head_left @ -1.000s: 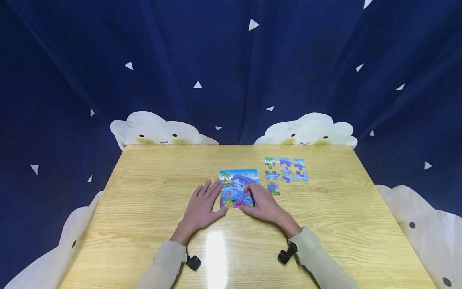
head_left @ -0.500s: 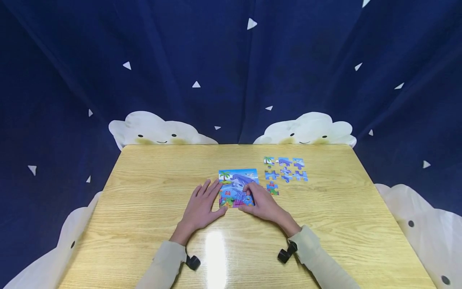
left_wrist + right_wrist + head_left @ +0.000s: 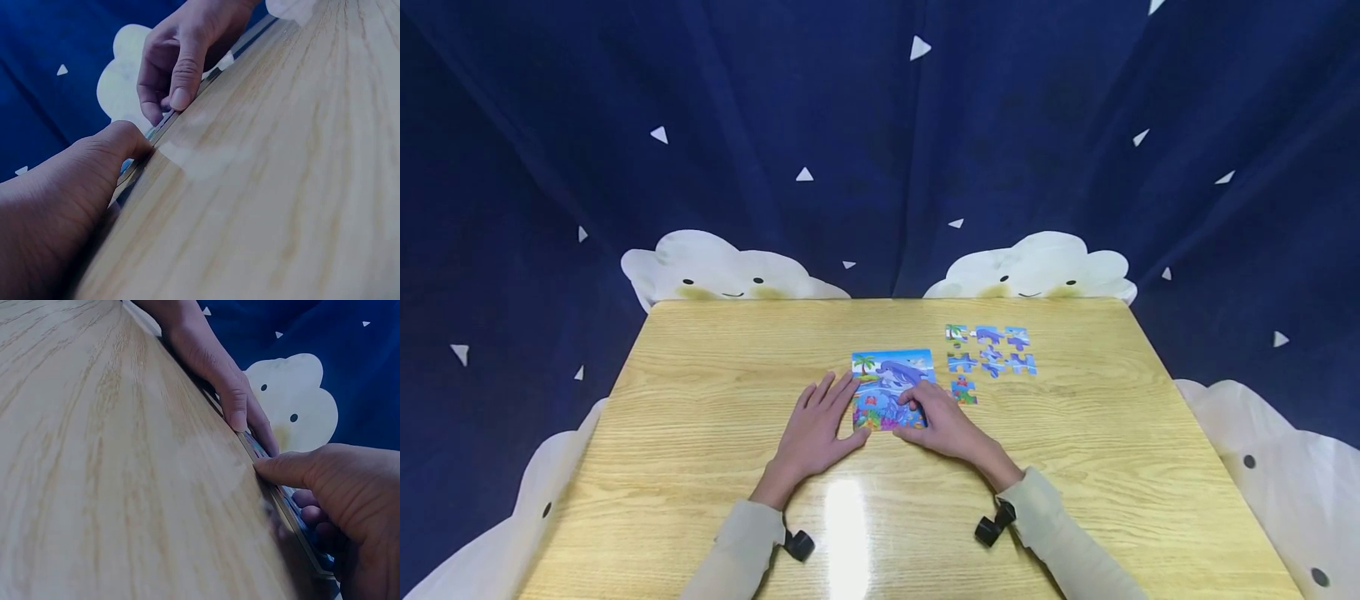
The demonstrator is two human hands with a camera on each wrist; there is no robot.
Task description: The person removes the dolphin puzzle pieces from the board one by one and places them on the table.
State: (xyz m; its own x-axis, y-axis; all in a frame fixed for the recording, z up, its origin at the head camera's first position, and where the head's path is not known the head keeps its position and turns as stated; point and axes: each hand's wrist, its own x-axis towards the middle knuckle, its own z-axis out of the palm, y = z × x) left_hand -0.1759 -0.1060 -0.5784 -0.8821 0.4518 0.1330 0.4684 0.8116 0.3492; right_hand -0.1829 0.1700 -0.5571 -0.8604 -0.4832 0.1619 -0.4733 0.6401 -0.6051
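A small jigsaw puzzle [image 3: 891, 379] with a dolphin, a palm tree and sea creatures lies flat on the wooden table in the head view. My left hand [image 3: 816, 429] rests along its left side, fingers spread and thumb at the front left corner. Over the lower right part is my right hand [image 3: 943, 421], its fingers curled on the picture and its thumb [image 3: 278, 469] against the front edge. They hold that part of the puzzle; any single piece under them is hidden. Right of the puzzle lie several loose puzzle pieces [image 3: 991, 362] in rough rows.
The light wooden table [image 3: 722, 350] ends at a straight far edge before a dark blue curtain [image 3: 865, 125] with white triangles and clouds. A bright glare strip lies on the table between the forearms. Each wrist carries a small black camera [image 3: 987, 531].
The whole head view has shifted slightly, so everything sits a little further left. Both hands stay at the puzzle, with only slight movement of the right fingers. The loose pieces keep their arrangement.
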